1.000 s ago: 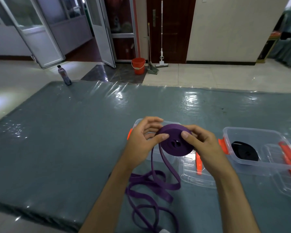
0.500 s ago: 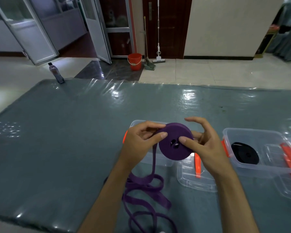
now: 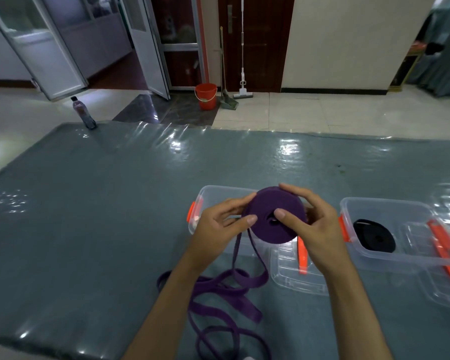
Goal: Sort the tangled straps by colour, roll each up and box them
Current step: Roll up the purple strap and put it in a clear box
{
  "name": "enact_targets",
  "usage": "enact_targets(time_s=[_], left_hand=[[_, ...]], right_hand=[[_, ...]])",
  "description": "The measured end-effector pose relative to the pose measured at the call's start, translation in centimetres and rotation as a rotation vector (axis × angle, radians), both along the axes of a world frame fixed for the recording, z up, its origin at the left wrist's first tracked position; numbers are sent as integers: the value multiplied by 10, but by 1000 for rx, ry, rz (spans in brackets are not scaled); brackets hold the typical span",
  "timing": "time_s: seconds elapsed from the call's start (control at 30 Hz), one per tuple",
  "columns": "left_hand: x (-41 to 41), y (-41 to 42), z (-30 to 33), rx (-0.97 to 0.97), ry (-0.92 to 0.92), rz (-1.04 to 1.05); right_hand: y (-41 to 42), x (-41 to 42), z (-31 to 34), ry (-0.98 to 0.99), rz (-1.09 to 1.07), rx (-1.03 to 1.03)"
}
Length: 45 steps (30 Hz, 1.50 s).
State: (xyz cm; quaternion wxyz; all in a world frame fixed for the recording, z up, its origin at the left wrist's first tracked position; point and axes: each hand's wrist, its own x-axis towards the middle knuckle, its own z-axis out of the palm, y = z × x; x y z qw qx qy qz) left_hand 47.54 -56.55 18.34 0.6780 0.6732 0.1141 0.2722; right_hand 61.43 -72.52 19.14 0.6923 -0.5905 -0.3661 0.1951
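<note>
The purple strap roll (image 3: 273, 216) is held up in the air between both hands, above the clear box (image 3: 205, 196) with orange latches which stands on the grey-green table cover (image 3: 102, 216); I judge it is held there so that the loose strap can feed upward freely while the coil is turned. The right hand (image 3: 315, 229) grips the roll, its thumb pressing on the flat face near the centre hole and its fingers curled over the top edge, probably to keep the turns tight; the left hand (image 3: 218, 224) pinches the roll's left edge, thumb in front and fingers behind, where the two hanging strands leave it, which seems to guide them. The unrolled purple strap (image 3: 218, 289) lies in loose loops on the cover below the wrists, so the rolling is not finished. A rolled black strap (image 3: 374, 236) lies already in the second clear box (image 3: 400, 211) at the right; a clear lid (image 3: 289, 271) with an orange latch lies between the boxes, left off for easy placing, I think. No brand, label or writing is readable on anything.
</note>
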Motion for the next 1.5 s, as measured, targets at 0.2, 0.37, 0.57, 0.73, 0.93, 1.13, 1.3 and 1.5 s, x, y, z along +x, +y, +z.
enact_targets(time_s=[0.2, 0.37, 0.57, 0.73, 0.93, 1.13, 1.3, 1.5], left_hand=[[-5, -4, 12, 78, -17, 136], [-17, -14, 6, -23, 24, 16], [-27, -18, 18, 59, -48, 37], [-34, -30, 9, 23, -1, 40], [-39, -28, 13, 71, -2, 66], [-43, -39, -1, -79, -2, -6], [-43, -33, 1, 43, -14, 78], [-43, -30, -9, -159, 23, -104]], right_hand=[[-6, -10, -2, 134, 39, -7], [-16, -18, -2, -14, -21, -17], [-27, -33, -3, 120, -6, 30], [-36, -38, -7, 8, -102, -1], [-35, -54, -15, 162, -116, 29], [-38, -54, -20, 93, -179, 47], [-37, -61, -21, 238, -85, 36], [-38, -58, -25, 151, -101, 42]])
